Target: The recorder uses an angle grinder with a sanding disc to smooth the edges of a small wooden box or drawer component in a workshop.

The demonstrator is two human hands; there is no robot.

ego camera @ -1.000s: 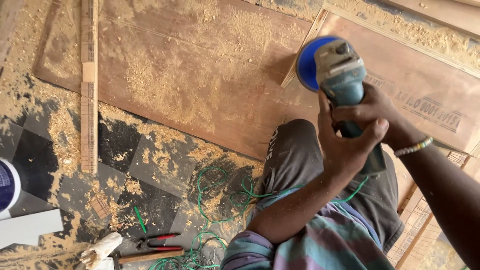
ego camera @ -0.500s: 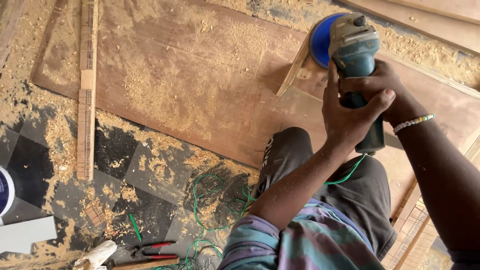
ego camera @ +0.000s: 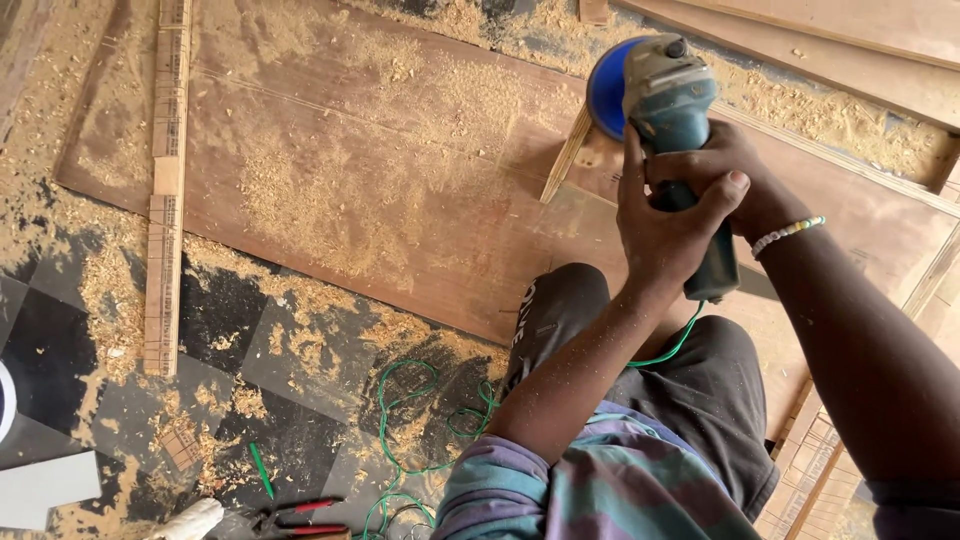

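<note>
Both my hands grip a teal and grey angle grinder (ego camera: 668,105) with a blue disc (ego camera: 608,95). My left hand (ego camera: 665,235) wraps the body from below. My right hand (ego camera: 735,170), with a beaded bracelet at the wrist, closes over it from the right. The disc hangs above the upper end of a narrow wooden strip (ego camera: 565,160) that lies on a large brown plywood sheet (ego camera: 400,190) strewn with sawdust. The grinder's green cable (ego camera: 410,420) runs down past my knee (ego camera: 560,310) onto the floor.
A long wooden slat (ego camera: 165,200) lies along the sheet's left edge. Red-handled pliers (ego camera: 300,515) and a green pen (ego camera: 260,470) rest on the chequered floor (ego camera: 50,360). More boards (ego camera: 850,30) lie at the top right, and sawdust is spread widely.
My hands have carried the grinder up and farther over the plywood, toward the narrow strip's upper end. The grip of both hands is unchanged. The view has tilted slightly.
</note>
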